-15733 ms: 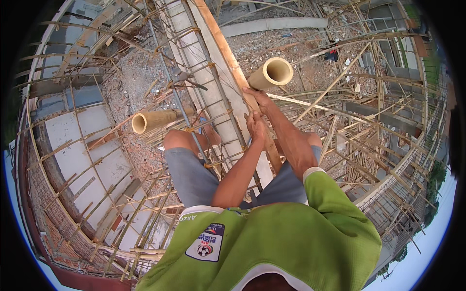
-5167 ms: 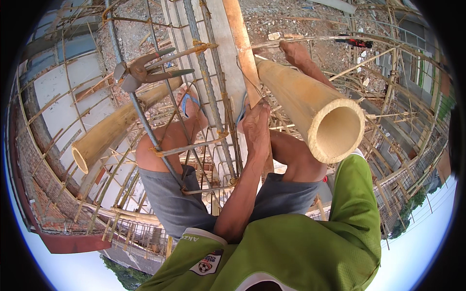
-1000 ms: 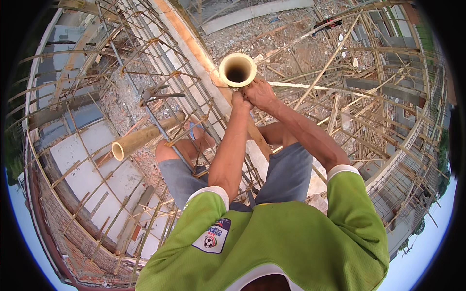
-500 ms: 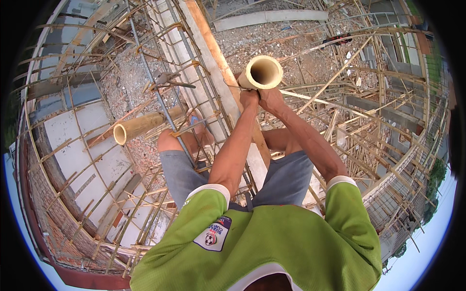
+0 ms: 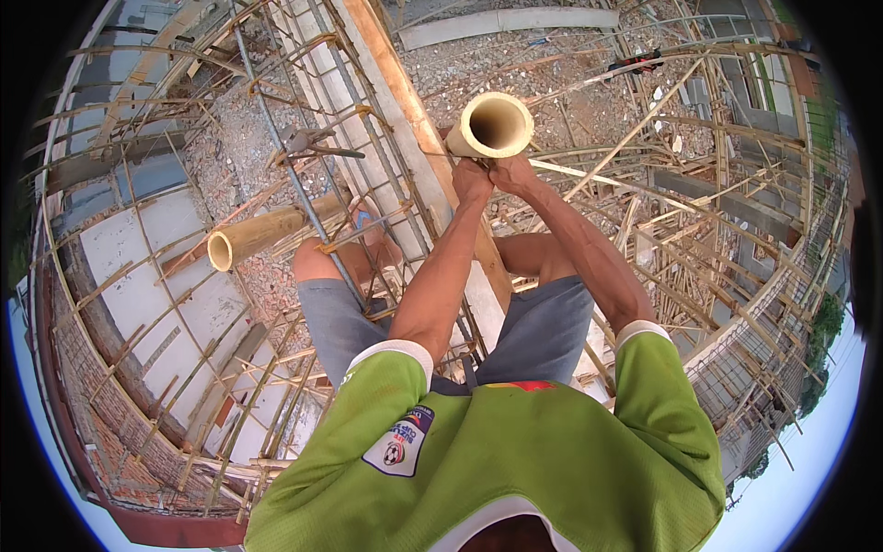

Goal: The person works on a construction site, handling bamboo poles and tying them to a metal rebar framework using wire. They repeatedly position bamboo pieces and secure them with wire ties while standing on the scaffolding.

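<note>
A thick hollow bamboo pole (image 5: 468, 128) stands in front of me, its round cut end facing up. Both my hands meet just below its rim, on the side nearest me. My left hand (image 5: 472, 181) is closed, and my right hand (image 5: 513, 176) is closed right beside it. Whatever their fingers grip is hidden by the knuckles and the pole. A timber board (image 5: 402, 85) runs behind the pole, alongside a cage of steel reinforcing bars (image 5: 387, 147). On the cage, left of my hands, rests a hammer-like tool (image 5: 299, 145).
I straddle the bars and board high above rubble-strewn ground (image 5: 241, 158). Another bamboo pole (image 5: 261, 232) sticks out to the left by my knee. Thin bamboo scaffolding (image 5: 676, 210) crisscrosses on the right. A pale slab (image 5: 152, 262) lies below at left.
The view has shifted slightly, and my elbows have drawn a little outward and up. Both hands stay closed together below the bamboo rim.
</note>
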`<state>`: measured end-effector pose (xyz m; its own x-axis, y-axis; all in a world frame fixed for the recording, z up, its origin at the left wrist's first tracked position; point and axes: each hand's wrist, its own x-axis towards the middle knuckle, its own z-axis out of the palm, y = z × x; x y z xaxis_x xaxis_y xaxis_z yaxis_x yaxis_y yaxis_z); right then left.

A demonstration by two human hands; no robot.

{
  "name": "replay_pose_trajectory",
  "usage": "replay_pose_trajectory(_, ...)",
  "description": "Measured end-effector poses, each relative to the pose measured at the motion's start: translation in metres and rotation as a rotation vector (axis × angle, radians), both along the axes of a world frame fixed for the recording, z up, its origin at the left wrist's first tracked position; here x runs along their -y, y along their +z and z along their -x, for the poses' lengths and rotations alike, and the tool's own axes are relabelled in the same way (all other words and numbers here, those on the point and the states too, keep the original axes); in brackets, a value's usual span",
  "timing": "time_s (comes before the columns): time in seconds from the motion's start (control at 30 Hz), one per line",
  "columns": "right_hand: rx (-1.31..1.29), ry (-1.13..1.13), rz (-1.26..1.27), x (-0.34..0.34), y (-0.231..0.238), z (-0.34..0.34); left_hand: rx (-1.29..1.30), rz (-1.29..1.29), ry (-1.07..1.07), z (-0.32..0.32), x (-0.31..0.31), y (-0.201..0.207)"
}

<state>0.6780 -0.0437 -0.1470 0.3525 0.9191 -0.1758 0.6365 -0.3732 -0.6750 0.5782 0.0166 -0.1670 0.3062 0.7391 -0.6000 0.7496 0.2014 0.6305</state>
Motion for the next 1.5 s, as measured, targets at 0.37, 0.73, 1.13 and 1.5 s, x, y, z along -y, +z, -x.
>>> replay_pose_trajectory(0.37,-0.029,0.146,-0.041,0.022,-0.033,-0.059,0.48,0.768,0.65,-0.022,-0.004,0.014)
replay_pose_trajectory(0.73,-0.003,-0.063,-0.06,0.041,-0.078,-0.019,0.652,1.002,1.042,-0.028,-0.002,0.014)
replay_pose_trajectory(1.13,-0.983,-0.831,-0.256,0.051,-0.054,0.073,0.49,0.834,0.928,-0.049,0.008,0.028)
replay_pose_trajectory(1.5,-1.287,-0.884,-0.151,0.026,-0.001,0.096,-0.156,0.253,0.695,-0.077,0.04,-0.004)
